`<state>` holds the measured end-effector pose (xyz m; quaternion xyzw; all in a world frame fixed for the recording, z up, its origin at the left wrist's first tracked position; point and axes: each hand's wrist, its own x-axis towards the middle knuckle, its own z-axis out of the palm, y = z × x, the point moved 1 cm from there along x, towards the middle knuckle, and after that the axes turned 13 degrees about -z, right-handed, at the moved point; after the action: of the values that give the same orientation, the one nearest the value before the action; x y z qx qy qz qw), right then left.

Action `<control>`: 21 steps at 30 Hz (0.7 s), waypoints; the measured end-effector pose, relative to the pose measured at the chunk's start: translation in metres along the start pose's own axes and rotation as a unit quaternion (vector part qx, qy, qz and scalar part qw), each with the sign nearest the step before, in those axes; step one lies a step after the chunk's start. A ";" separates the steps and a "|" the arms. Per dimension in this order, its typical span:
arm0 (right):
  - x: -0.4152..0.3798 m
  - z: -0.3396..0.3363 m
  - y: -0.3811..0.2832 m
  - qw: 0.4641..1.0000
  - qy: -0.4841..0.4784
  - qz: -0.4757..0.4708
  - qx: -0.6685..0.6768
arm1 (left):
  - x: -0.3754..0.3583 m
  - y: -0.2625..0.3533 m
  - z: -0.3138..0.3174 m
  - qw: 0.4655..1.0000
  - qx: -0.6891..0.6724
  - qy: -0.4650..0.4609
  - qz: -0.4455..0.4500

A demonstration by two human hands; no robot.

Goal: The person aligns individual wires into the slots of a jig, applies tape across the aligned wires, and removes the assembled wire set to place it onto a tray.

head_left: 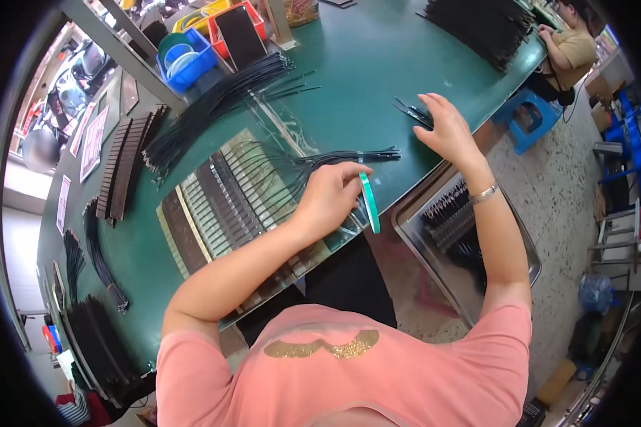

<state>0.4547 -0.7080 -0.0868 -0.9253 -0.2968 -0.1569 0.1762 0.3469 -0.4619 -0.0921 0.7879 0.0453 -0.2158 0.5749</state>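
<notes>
My left hand is closed on a green tape roll, seen edge-on near the table's front edge. Just beyond its fingers lies a bundle of black wires, with a small light band round it. The wires run left to a flat fixture with rows of dark and metallic strips, under my left forearm. Farther right, my right hand is over the table with thumb and fingers apart. Dark tweezers lie beside its fingertips, partly hidden by the hand; no firm hold on them shows.
A metal tray with dark wired parts sits below the table edge. More black wires lie at the back left, near a blue bin and a red bin. A person sits at the far right, near a blue stool.
</notes>
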 end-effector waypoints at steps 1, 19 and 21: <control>0.002 0.008 0.000 0.999 -0.005 -0.019 -0.044 | -0.004 0.000 -0.001 1.000 0.004 -0.004 -0.002; 0.003 -0.027 -0.101 0.970 -0.236 0.049 0.025 | -0.005 -0.007 0.002 1.000 -0.016 -0.014 -0.004; 0.006 -0.017 -0.098 0.976 -0.214 0.027 0.017 | -0.005 -0.008 0.002 1.000 -0.013 -0.011 -0.001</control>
<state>0.3966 -0.6372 -0.0466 -0.9419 -0.3056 0.0545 0.1283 0.3393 -0.4602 -0.0974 0.7781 0.0421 -0.2246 0.5851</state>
